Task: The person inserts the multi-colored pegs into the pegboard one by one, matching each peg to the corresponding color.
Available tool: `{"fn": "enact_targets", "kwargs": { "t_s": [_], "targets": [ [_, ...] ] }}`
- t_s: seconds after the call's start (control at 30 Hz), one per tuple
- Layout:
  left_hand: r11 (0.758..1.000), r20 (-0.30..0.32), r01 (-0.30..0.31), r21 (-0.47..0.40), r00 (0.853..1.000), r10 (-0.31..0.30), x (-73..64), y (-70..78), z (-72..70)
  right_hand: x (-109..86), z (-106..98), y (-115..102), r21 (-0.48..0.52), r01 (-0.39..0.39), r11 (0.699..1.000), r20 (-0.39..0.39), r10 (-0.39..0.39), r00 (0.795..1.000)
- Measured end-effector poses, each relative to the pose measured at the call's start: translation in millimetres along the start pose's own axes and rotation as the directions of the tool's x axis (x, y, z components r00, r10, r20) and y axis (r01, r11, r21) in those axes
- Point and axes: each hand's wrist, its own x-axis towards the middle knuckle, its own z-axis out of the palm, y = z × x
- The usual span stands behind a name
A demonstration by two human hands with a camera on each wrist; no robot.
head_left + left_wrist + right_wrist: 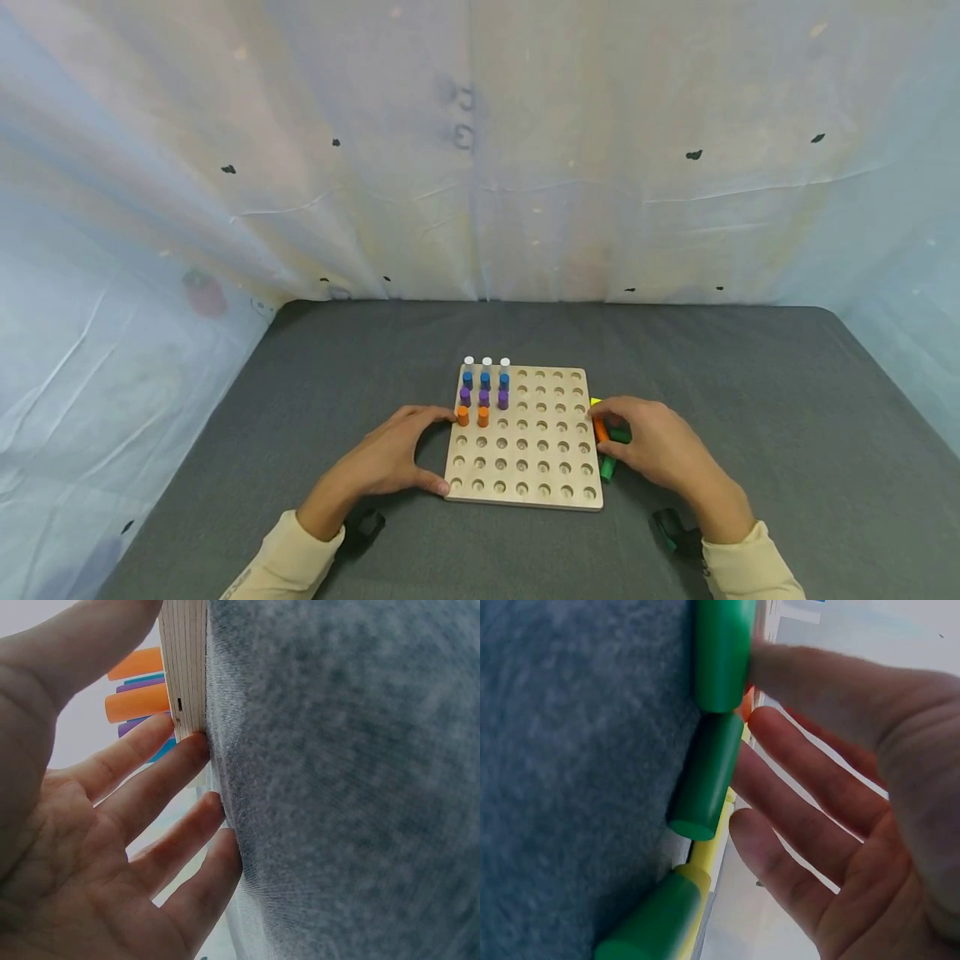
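A square wooden pegboard (531,446) with rows of round holes lies on the dark cloth. My left hand (397,454) touches its left side, thumb at the near corner and index finger beside the orange pegs (472,416). In the left wrist view its fingers (180,765) are nearly straight along the board's edge. My right hand (660,442) is at the board's right edge, thumb and index finger apart around a loose orange peg (601,429). Green pegs (709,776) lie under that hand, and its lower fingers (780,840) are loosely extended. A yellow peg (596,402) shows beyond the fingertips.
White pegs (487,363), blue pegs (485,381) and purple pegs (483,399) stand in the board's far left rows. Grey cloth (360,350) surrounds the board. A pale hanging sheet (525,233) closes off the back and sides.
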Motion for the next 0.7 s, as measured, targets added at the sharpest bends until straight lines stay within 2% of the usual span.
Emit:
{"fn": "enact_targets", "kwargs": {
  "t_s": [0.7],
  "targets": [
    [1.0,0.0,0.002,-0.005,1.0,-0.002,-0.6,-0.1,0.3,1.7,-3.0,3.1,-0.011,-0.042,0.999,0.036,0.042,0.998]
  ]
}}
